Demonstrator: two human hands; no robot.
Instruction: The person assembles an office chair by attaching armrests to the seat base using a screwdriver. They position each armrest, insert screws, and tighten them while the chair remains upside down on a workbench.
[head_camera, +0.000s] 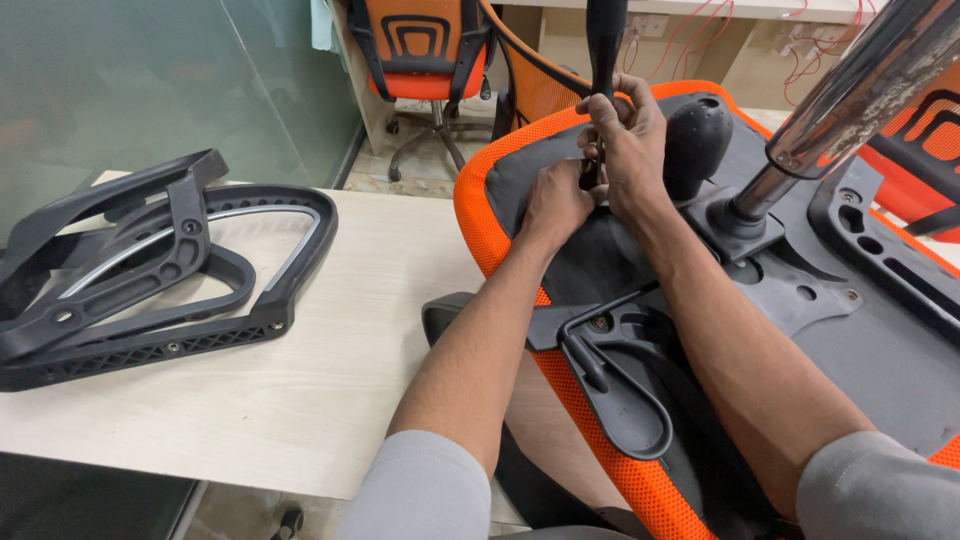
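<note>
An upturned office chair seat (500, 250) with orange mesh and a black plastic underside lies in front of me. My right hand (630, 140) is closed around the black handle of a tool (604, 45) that stands upright on the seat's far edge. My left hand (556, 200) presses on the black underside right beside the tool's tip, fingers curled. The tip itself is hidden between both hands. A black knob (697, 135) sits just right of my right hand, and a chrome gas-lift column (860, 95) rises at the right.
Black plastic chair armrests (150, 270) lie stacked on the pale wooden table (330, 380) at left. An orange and black office chair (425, 50) stands behind, beside a glass partition (150, 80). A black lever (615, 385) sticks out on the seat underside near me.
</note>
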